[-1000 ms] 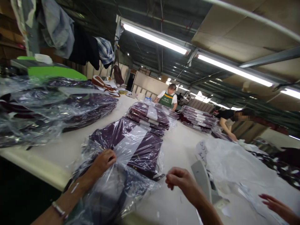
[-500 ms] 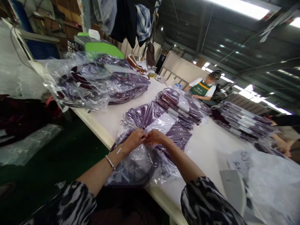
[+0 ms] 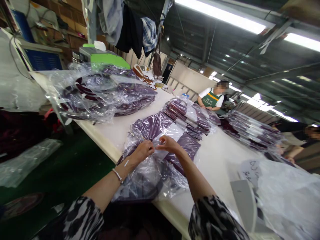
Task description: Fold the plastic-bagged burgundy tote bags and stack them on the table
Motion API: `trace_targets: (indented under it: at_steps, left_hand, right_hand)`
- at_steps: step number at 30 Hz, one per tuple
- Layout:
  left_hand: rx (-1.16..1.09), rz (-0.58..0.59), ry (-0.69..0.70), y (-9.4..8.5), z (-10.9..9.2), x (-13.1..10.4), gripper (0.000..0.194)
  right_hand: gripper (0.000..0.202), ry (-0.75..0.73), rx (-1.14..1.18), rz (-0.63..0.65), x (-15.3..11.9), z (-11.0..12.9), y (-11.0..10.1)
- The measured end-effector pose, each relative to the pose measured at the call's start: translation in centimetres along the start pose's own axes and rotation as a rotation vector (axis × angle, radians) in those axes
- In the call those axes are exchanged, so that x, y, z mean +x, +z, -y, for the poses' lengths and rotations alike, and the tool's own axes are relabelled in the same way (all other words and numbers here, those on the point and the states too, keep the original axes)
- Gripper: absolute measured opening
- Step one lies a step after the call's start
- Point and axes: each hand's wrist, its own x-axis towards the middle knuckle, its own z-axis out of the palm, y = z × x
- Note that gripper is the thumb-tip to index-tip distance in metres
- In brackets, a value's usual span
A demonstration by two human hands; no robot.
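Wrapped purple piece (image 3: pixel 172 130): one, at the near edge of the desk (image 3: pixel 212 170). Clear film (image 3: pixel 142 176) covers it; looks part done, my end bunched, not flat. My left hand (image 3: pixel 145 149) pinches film; right hand (image 3: pixel 168 145) just beside, grip unclear. Beyond: two stacks (image 3: pixel 187 111); left end: one heap (image 3: pixel 100 91).

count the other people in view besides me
2: a green-aproned person beyond the table, and another person at the right edge, partly cut off. More may be hidden.
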Motion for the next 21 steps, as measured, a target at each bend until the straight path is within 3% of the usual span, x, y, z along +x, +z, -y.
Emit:
trace_targets:
  at_steps: [3,7,13,18,21]
  left_hand:
    - [-0.032,-0.034,0.004,0.2,0.2,-0.2,0.009]
    - [-0.14,-0.084,-0.06,1.1,1.3,0.2,0.018]
    - [-0.214,-0.043,-0.147,1.6,2.2,2.0,0.016]
    - [-0.199,0.028,-0.118,-0.2,1.6,1.4,0.008]
    - [0.026,-0.108,-0.026,-1.3,1.3,-0.9,0.024]
  right_hand:
    - [0.098,-0.051,0.098,-0.13,-0.8,-0.5,1.8]
    - [0.125,0.099,0.18,-0.081,0.4,-1.6,4.4]
    - [0.13,0.098,0.299,-0.034,1.7,-3.2,4.6]
    - [0.135,0.126,0.254,-0.063,2.0,-3.1,5.3]
    - [0.138,0.16,0.251,-0.024,2.3,-2.8,5.1]
